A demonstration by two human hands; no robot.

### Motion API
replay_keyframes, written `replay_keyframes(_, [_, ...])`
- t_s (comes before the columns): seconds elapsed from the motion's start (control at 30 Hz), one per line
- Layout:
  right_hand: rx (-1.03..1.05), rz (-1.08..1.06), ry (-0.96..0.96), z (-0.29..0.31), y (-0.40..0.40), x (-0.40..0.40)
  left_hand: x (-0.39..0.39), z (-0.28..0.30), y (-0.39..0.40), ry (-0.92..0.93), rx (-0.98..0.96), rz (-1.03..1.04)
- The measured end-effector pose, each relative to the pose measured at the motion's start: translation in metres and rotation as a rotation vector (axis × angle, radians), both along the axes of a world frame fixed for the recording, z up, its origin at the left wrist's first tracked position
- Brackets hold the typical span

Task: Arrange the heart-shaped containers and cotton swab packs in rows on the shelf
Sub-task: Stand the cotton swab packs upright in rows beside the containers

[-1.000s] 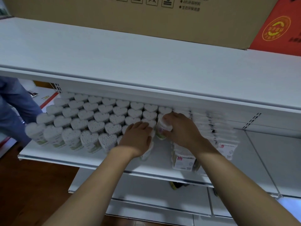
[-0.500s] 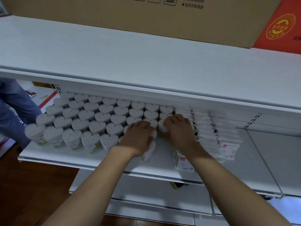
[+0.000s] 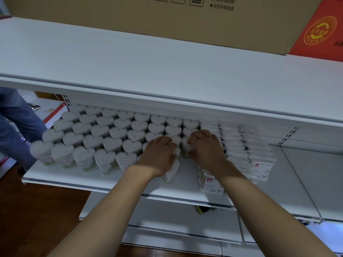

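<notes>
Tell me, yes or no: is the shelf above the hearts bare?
No: a cardboard box stands at the back of the upper shelf.

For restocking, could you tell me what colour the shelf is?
White, clearest in the head view: the shelf.

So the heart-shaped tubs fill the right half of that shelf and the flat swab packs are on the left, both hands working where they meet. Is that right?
Not quite: the sides are swapped. The head view shows the heart-shaped containers on the left and the cotton swab packs on the right. The left hand and right hand do work where they meet.
</notes>
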State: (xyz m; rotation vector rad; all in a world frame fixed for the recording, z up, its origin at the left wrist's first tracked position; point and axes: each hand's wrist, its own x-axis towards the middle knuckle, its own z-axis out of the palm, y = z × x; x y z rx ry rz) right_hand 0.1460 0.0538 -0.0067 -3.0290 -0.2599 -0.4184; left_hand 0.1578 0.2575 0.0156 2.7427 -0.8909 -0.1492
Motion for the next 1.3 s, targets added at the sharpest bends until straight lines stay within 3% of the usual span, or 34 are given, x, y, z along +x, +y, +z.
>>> replay_keyframes(0.3, [0.095,-0.033,0.014,0.007,-0.014,-0.016,0.002,-0.002,-0.017,-0.067,-0.089,0.014])
replay_keyframes(0.57, [0.137,-0.232,-0.064,0.014,-0.083,-0.078,-0.028,0.012,-0.09,-0.121,-0.178,0.04])
replay_keyframes(0.8, [0.118,-0.362,-0.248,0.019,-0.179,-0.165,-0.093,0.025,-0.211,-0.149,-0.171,-0.034])
replay_keyframes(1.07, [0.056,-0.512,-0.153,0.022,-0.34,-0.268,-0.192,0.023,-0.379,-0.207,-0.172,-0.1])
replay_keyframes(1.3, [0.09,-0.639,-0.098,0.021,-0.46,-0.307,-0.224,0.024,-0.504,-0.21,-0.151,-0.207])
